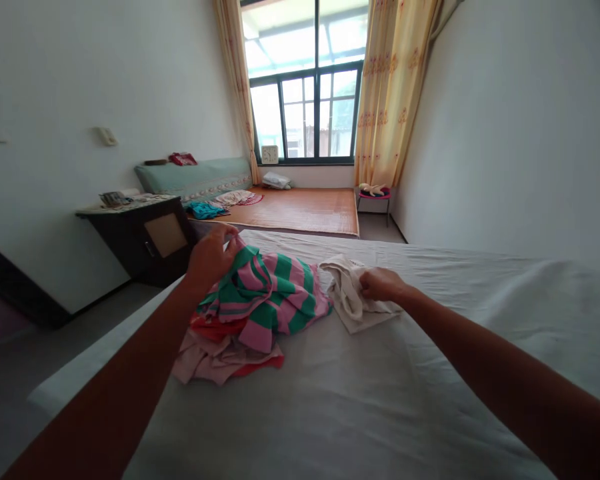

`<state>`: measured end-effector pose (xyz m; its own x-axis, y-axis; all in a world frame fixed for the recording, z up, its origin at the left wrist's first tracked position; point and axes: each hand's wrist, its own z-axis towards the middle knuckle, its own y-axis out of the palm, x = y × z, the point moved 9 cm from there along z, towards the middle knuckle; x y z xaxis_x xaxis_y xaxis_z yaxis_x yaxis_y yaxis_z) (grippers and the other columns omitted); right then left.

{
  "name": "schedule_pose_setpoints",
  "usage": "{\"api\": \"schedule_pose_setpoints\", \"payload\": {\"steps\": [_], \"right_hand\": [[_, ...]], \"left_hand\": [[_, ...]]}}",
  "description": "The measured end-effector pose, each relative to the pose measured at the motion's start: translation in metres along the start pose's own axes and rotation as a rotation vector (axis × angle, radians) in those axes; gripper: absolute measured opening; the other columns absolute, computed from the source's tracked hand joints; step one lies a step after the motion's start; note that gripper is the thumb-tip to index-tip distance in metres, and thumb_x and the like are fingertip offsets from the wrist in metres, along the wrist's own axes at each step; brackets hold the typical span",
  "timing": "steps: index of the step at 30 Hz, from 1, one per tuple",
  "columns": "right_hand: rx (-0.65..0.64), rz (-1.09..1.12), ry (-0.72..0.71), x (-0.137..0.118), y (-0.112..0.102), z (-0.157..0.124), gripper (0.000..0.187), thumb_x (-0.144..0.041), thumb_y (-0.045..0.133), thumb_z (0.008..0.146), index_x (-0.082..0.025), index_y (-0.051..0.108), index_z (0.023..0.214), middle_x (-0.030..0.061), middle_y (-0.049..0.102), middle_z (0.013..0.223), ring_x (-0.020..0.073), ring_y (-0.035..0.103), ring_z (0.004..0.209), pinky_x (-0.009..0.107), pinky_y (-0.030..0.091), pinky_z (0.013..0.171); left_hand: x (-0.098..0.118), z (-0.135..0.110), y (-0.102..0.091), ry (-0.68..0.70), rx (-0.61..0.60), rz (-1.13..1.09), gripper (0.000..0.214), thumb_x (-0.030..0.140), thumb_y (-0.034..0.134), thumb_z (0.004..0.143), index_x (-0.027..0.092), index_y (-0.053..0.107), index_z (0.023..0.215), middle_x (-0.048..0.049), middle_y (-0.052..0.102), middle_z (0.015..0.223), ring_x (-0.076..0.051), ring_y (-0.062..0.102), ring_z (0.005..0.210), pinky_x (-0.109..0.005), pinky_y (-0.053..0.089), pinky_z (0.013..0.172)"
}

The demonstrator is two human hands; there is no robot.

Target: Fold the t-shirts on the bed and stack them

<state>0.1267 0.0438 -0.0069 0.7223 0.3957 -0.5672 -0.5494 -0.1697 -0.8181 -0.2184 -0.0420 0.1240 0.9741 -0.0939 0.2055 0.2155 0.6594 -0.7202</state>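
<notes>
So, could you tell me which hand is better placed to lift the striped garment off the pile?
Probably the left hand: it already pinches the striped garment, while the right hand grips the white cloth.

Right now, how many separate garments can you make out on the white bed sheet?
4, possibly more underneath. The green-and-pink striped garment tops the pile, pinched by the left hand; an orange-red garment and a pale pink garment lie beneath; the cream cloth sits apart under the right hand.
</notes>
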Motion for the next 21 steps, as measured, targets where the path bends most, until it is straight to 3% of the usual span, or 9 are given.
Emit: {"api": "schedule_pose_setpoints", "payload": {"steps": [3,6,7,9,11,16,21], "right_hand": [[0.004,0.013,-0.008,-0.020,-0.021,0.019,0.020,-0.032,0.056,0.089,-0.022,0.063,0.105,0.0062,0.061,0.114,0.0191,0.060,0.097,0.033,0.051,0.080],[0.068,0.207,-0.018,-0.054,-0.065,0.052,0.013,-0.027,0.065,0.080,-0.015,0.064,0.076,0.0053,0.068,0.072,0.0177,0.066,0.071,0.027,0.052,0.062],[0.171,0.384,-0.065,-0.069,-0.090,0.061,0.013,-0.027,0.064,0.079,-0.016,0.061,0.073,0.0032,0.066,0.064,0.0162,0.066,0.066,0.025,0.052,0.058],[0.399,0.651,-0.278,-0.105,-0.138,0.069,0.014,-0.032,0.061,0.081,-0.019,0.058,0.081,0.0009,0.067,0.069,0.0136,0.067,0.069,0.023,0.052,0.059],[0.508,0.755,-0.385,-0.129,-0.162,0.070,0.018,-0.038,0.060,0.082,-0.022,0.057,0.087,-0.0004,0.068,0.074,0.0124,0.067,0.071,0.021,0.052,0.058],[0.307,0.651,-0.304,-0.152,-0.134,0.077,0.024,-0.030,0.075,0.068,-0.018,0.059,0.081,-0.0001,0.064,0.066,0.0129,0.064,0.059,0.024,0.051,0.052],[0.485,0.827,-0.398,-0.147,-0.145,0.067,0.018,-0.036,0.064,0.077,-0.020,0.059,0.083,-0.0004,0.063,0.070,0.0139,0.064,0.067,0.028,0.053,0.060]], "left_hand": [[0.052,-0.020,0.008,0.227,0.023,-0.107,0.025,0.019,0.041,0.086,0.018,0.058,0.104,-0.0060,0.063,0.112,-0.020,0.056,0.106,-0.032,0.041,0.095],[0.104,-0.044,0.030,0.410,-0.118,-0.162,0.025,0.016,0.041,0.086,0.021,0.062,0.098,-0.0030,0.065,0.110,-0.018,0.055,0.107,-0.032,0.039,0.097],[0.116,-0.052,0.038,0.456,-0.177,-0.175,0.024,0.015,0.043,0.086,0.022,0.063,0.097,-0.0027,0.066,0.108,-0.018,0.057,0.105,-0.031,0.040,0.096],[0.137,-0.070,0.053,0.546,-0.291,-0.203,0.024,0.014,0.045,0.085,0.022,0.064,0.097,-0.0025,0.067,0.102,-0.017,0.059,0.099,-0.029,0.041,0.091],[0.150,-0.089,0.062,0.636,-0.377,-0.221,0.022,0.014,0.046,0.086,0.021,0.064,0.095,-0.0024,0.067,0.100,-0.016,0.060,0.096,-0.027,0.042,0.088],[0.161,-0.132,0.068,0.758,-0.488,-0.173,0.018,0.016,0.046,0.088,0.021,0.062,0.094,-0.0029,0.066,0.103,-0.015,0.060,0.093,-0.025,0.042,0.081],[0.168,-0.165,0.076,0.879,-0.570,-0.167,0.018,0.014,0.049,0.087,0.021,0.061,0.098,-0.0031,0.065,0.101,-0.014,0.058,0.091,-0.024,0.042,0.074]]}}
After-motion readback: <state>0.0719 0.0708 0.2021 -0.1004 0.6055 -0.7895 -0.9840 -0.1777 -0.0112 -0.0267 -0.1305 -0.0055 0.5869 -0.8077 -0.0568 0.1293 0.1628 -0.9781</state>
